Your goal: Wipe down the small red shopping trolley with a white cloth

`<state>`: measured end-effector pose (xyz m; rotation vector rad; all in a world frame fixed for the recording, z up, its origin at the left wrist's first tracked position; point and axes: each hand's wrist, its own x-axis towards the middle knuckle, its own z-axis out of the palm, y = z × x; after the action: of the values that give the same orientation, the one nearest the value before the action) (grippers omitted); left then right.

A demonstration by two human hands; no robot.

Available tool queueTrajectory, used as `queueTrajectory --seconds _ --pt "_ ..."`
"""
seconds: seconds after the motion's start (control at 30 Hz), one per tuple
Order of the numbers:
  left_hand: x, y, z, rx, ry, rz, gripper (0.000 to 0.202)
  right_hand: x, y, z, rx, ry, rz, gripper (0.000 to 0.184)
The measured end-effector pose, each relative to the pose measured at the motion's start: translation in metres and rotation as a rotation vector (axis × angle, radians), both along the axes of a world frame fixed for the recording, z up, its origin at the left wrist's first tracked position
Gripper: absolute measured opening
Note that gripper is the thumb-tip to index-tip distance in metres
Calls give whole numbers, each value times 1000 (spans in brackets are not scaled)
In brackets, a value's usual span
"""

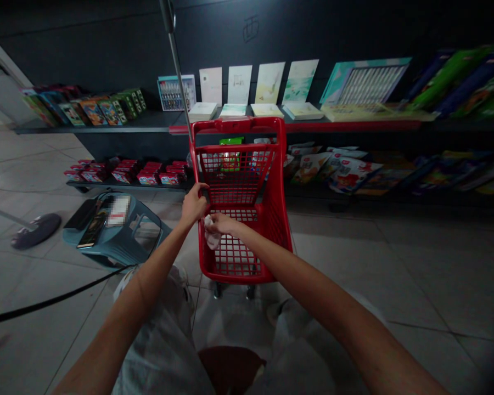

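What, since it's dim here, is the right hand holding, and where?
A crumpled white cloth, held by its top end in the right hand.

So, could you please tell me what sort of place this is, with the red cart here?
It is probably a small shop for stationery or children's goods. A red shopping cart stands in the aisle, dark display shelves line the wall, and boxed sets and picture books are set out.

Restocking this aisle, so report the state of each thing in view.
Red shopping cart: upright, green package inside
Left hand: gripping the cart's edge
Right hand: holding white cloth at the cart's mesh
Teal stool: phone lying on top
Mop: head resting on floor
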<state>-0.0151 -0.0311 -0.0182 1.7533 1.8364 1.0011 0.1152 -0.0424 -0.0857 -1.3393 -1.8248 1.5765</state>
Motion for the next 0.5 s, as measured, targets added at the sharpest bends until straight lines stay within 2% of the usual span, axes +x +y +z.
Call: queueTrajectory --seconds 0.13,0.27,0.33,0.4,0.5 --pt "-1 1 -2 9 5 -4 52 -1 -11 -4 -178 -203 250 12" --pt "-2 2 -3 12 -1 -18 51 8 -4 14 -195 -270 381 9" --pt "-2 3 -3 20 -5 -23 52 20 6 30 -138 -235 391 9" --pt "-1 5 -3 31 -7 -25 53 33 15 45 -93 -110 350 11" --pt "2 7 -3 35 -12 -21 52 44 21 53 -119 87 329 19"
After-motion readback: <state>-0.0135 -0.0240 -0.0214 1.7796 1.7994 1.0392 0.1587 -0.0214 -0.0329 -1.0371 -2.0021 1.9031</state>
